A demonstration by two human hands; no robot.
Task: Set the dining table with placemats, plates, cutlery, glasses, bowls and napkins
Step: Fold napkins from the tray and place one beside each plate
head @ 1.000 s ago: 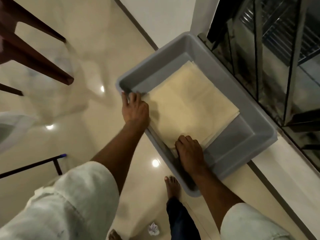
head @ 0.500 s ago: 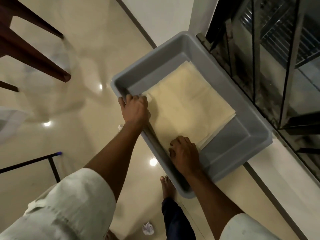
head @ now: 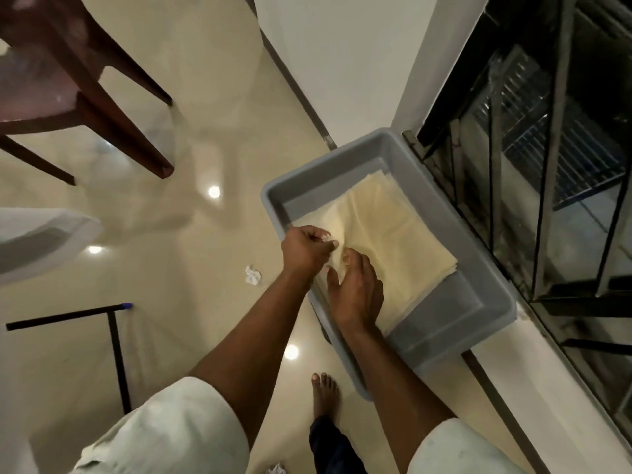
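The left hand (head: 304,249) pinches a raised fold of the top cream placemat (head: 386,234) between curled fingers (head: 326,244) and thumb. Just beside it, the right hand (head: 355,292) curls its fingers around the same bunched edge, its palm lying over the near part of the stack. The placemats lie flat in a grey plastic tub (head: 475,285), which sits on the glossy floor (head: 171,268) against a white ledge (head: 533,378) below dark window bars (head: 547,165). A crumpled white scrap (head: 253,275) lies on the floor left of the tub. A bare foot (head: 325,395) stands near the tub's corner. Dark wooden chair legs (head: 113,111) stand well apart, upper left.
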